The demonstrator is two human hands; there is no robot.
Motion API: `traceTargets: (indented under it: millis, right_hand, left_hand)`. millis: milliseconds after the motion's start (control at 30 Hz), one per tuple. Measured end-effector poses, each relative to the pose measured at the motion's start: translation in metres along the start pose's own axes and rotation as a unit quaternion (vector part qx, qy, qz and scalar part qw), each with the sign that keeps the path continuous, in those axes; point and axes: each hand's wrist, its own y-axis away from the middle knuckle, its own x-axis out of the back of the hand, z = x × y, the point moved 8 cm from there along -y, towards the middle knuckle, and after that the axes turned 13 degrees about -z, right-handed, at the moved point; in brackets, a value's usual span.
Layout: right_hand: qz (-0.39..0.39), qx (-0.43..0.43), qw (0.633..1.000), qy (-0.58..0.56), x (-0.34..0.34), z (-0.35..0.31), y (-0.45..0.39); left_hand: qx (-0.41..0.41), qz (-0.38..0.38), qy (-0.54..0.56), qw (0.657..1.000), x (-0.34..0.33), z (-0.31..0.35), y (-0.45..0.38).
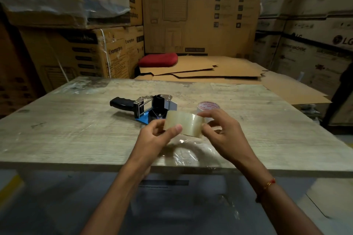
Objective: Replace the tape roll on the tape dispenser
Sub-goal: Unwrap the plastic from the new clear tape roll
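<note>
A clear tape roll (186, 123) is held a little above the wooden table (76, 131), between both hands. My left hand (154, 137) grips its left side with the thumb across the front. My right hand (225, 131) pinches its right edge with the fingertips. Behind the roll, the tape dispenser (145, 106) lies on its side, black handle pointing left, blue plate facing me, its black hub bare. An empty-looking tape core (208, 107) with red print stands behind my right hand, partly hidden.
Crumpled clear plastic wrap (187, 153) lies on the table under my hands. Flattened cardboard sheets (210, 71) and a red cushion (158, 59) lie beyond the table. Stacked cartons (200, 9) wall in the back and both sides.
</note>
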Motion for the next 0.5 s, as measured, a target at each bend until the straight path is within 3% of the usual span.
traceTargets:
  millis: [233,400,500]
  right_hand:
    - [-0.018,-0.083,0.985,-0.149,-0.009,0.018,-0.001]
    - [-0.086,-0.098,0.953,-0.274,-0.03,0.016,0.001]
    - [-0.114,-0.06,0.962,-0.239,-0.035,0.01,-0.002]
  left_hand:
    - [0.031,-0.035,0.194,0.98,-0.004,-0.012,0.001]
    - [0.014,-0.037,0.197,0.98,-0.005,-0.012,-0.002]
    - [0.015,-0.045,0.15,0.988,-0.006,-0.013,-0.003]
